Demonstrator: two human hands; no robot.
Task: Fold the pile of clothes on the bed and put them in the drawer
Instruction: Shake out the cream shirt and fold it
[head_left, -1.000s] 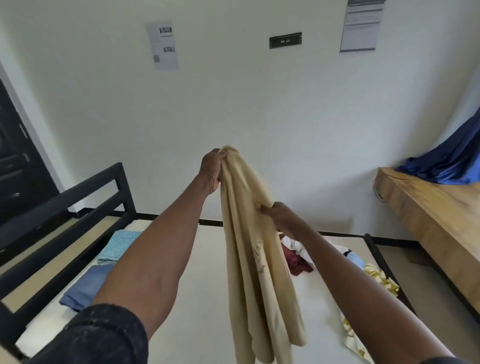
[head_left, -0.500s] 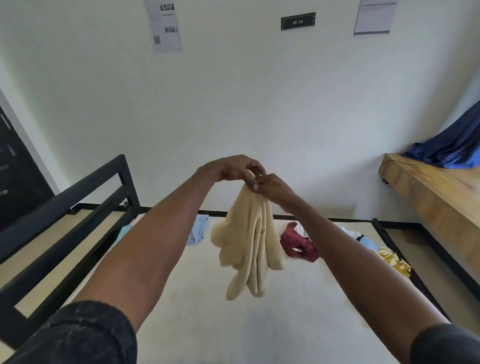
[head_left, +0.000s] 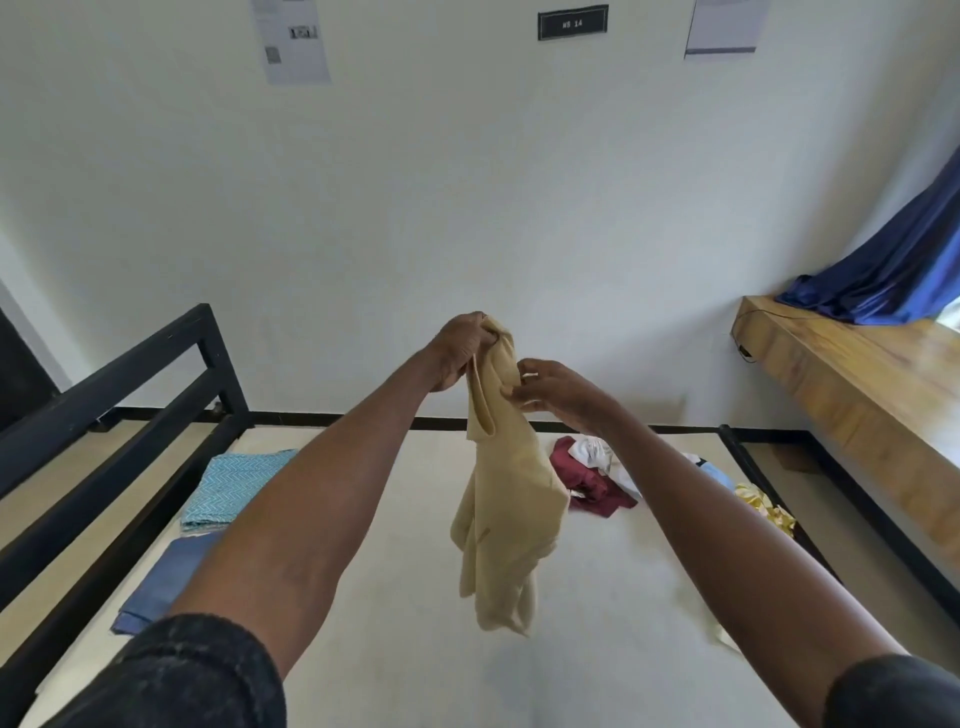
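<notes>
A cream-yellow garment (head_left: 511, 499) hangs in the air over the bed (head_left: 395, 597). My left hand (head_left: 460, 351) grips its top edge, fingers curled round the cloth. Just to the right and slightly lower, my right hand (head_left: 558, 387) pinches the same top edge. The garment dangles crumpled below both hands. On the bed's left side lie a folded teal zigzag cloth (head_left: 234, 486) and a folded blue cloth (head_left: 166, 582). A loose pile with a maroon garment (head_left: 592, 483), white, light blue and yellow pieces lies at the far right. No drawer is in view.
A black metal bed frame (head_left: 119, 395) runs along the left and far sides. A wooden bench (head_left: 852, 395) with a blue cloth (head_left: 893, 270) on it stands at the right. A white wall with paper sheets is ahead.
The garment, hanging long a second ago, was bunched up with both hands close at its top. The hands have since drawn slightly apart and the cloth hangs a little longer.
</notes>
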